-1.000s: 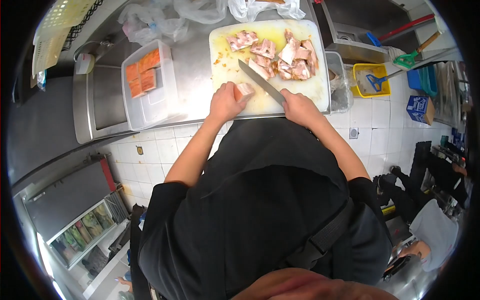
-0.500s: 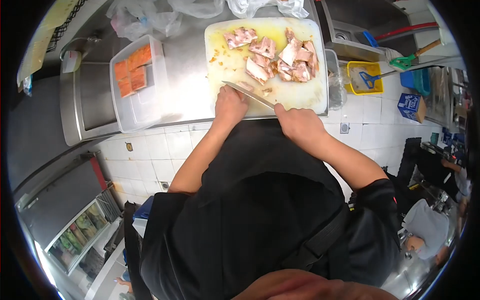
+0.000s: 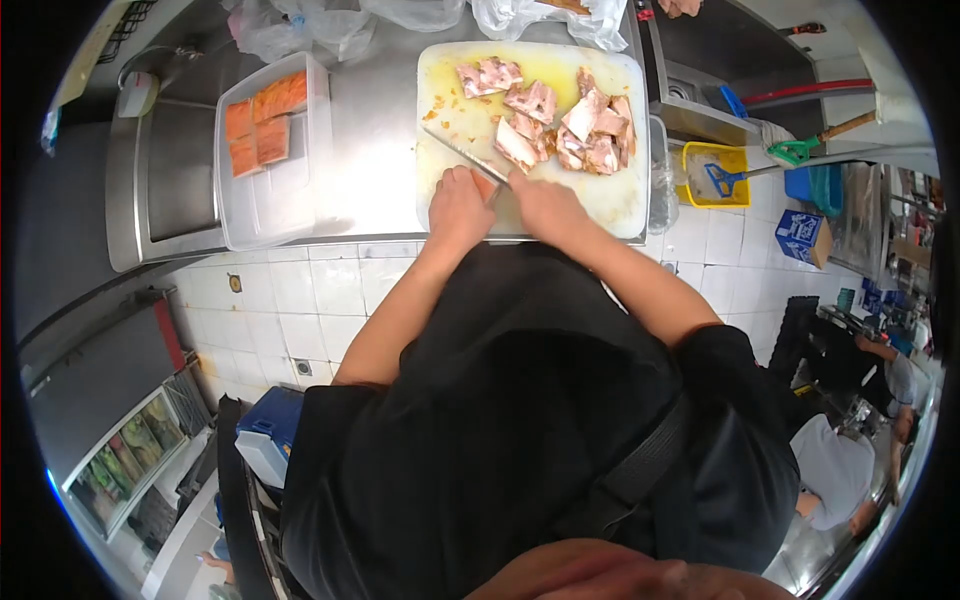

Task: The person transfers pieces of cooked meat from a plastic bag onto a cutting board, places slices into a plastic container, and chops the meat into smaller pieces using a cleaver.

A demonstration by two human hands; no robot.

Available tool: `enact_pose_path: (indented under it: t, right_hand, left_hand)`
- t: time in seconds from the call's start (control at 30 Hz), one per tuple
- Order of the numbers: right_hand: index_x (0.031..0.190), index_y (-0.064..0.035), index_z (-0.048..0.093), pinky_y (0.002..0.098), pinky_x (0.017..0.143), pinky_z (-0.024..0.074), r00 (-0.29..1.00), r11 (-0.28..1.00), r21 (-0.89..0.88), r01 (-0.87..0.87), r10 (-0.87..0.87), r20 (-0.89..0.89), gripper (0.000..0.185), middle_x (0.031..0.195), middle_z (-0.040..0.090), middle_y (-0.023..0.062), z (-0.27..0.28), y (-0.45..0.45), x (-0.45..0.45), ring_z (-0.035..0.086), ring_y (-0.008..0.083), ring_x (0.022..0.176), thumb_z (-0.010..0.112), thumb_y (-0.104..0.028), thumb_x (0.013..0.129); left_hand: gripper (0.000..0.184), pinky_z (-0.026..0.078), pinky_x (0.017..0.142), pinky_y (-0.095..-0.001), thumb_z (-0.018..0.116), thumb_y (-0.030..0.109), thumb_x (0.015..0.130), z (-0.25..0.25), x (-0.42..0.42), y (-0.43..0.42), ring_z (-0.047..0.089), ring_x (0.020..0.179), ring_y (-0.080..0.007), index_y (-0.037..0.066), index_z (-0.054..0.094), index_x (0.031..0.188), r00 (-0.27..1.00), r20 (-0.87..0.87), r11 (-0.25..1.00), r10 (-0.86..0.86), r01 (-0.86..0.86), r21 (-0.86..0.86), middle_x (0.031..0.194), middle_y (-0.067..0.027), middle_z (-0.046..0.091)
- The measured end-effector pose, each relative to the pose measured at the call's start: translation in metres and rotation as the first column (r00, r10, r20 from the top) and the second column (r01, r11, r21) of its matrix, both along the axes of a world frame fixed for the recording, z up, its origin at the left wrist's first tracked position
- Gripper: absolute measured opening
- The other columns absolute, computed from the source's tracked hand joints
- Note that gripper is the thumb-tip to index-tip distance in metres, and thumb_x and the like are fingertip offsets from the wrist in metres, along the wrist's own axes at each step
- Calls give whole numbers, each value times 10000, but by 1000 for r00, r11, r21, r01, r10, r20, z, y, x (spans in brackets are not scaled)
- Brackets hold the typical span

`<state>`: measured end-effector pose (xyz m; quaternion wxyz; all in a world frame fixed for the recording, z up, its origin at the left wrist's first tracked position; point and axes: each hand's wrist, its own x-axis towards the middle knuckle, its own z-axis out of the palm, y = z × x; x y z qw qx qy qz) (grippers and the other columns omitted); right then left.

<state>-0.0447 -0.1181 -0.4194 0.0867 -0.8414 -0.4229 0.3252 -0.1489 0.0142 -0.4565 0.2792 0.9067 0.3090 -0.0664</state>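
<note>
My right hand [image 3: 548,212] is wrapped round the handle of a kitchen knife [image 3: 462,151], whose blade points up and left over the white cutting board [image 3: 440,105]. Beside it, my left hand [image 3: 461,210] has its fingers curled down on a small pinkish piece of meat [image 3: 485,186] near the board's front edge. The blade lies close along the left fingertips; whether it touches the piece I cannot tell. Farther back on the board are several chunks of pale pink meat [image 3: 530,100], some heaped at the right [image 3: 598,130].
On the steel counter [image 3: 370,130], a clear plastic tub [image 3: 265,210] with orange-pink fish pieces [image 3: 258,145] stands at the left. Plastic bags [image 3: 345,30] lie along the back. A sink basin [image 3: 185,185] is far left. Right of the counter is a yellow bucket [image 3: 742,190]. People work at lower right.
My right hand has moved left with the knife, closer to my left hand, and the blade reaches farther up and left. My left hand has stayed nearly in place.
</note>
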Motion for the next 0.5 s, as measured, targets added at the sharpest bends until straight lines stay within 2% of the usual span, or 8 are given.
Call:
enact_pose_path:
  t: [0.03,0.1,0.13,0.17,0.23,0.27,0.37,0.5]
  right_hand:
    - [1111,-17,507,513,792,531,999,1000,-2,3,-3,-35,209,966,685,260,-5,0,9,673,433,922,511,-104,921]
    - [1148,-12,514,517,813,524,999,1000,26,11,-10,-48,247,993,680,271,-10,-9,24,668,435,941,528,-126,930]
    - [1189,-10,513,518,836,515,991,983,141,114,-103,-84,295,1015,676,274,-16,-18,26,659,442,962,551,-143,929]
    - [1231,-9,512,518,860,506,974,945,250,211,-182,-136,343,1036,673,278,-17,-26,28,650,449,982,575,-160,929]
    - [1254,-16,528,518,882,493,966,921,297,251,-217,-143,360,1032,669,289,-15,-40,34,637,457,1001,591,-158,929]
    - [1241,-16,539,520,878,493,963,923,297,244,-195,-186,347,1026,669,289,-9,-48,37,636,459,998,592,-151,926]
    - [1208,-1,561,519,872,492,960,910,330,251,-191,-204,321,1018,660,304,0,-65,38,632,464,992,593,-139,920]
    - [1429,-22,464,465,1043,430,943,895,337,291,-209,-259,549,1282,578,305,-3,-75,41,548,443,1216,604,-132,909]
  left_hand:
    - [441,492,924,-464,733,236,822,1,-6,0,582,1075,-419,-53,545,1097,1000,2,1000,-5,5,8,1123,-259,581]
    - [456,503,897,-444,796,255,777,9,-12,12,607,1008,-411,-11,576,1074,990,115,974,75,-48,-221,1057,-226,622]
    - [494,514,861,-386,829,247,751,2,-22,21,646,950,-320,4,597,1112,973,176,923,147,-71,-377,1021,-152,665]
    - [494,514,861,-386,829,247,751,13,-26,26,646,950,-320,4,597,1112,972,181,931,147,-74,-356,1021,-152,665]
    - [555,508,860,-324,837,227,736,41,-32,36,642,974,-202,-14,585,1169,890,307,699,336,-17,-715,1051,-88,674]
    - [598,496,891,-297,823,199,751,67,-28,41,613,1022,-134,-18,562,1243,892,292,659,346,-9,-752,1103,-52,655]
    - [625,494,924,-305,793,165,776,130,-4,55,610,1061,-151,-15,519,1308,813,482,580,326,231,-781,1155,-73,633]
    - [706,478,995,-333,768,141,799,264,35,57,582,1164,-198,-8,432,1402,578,808,720,117,511,-470,1286,-102,574]
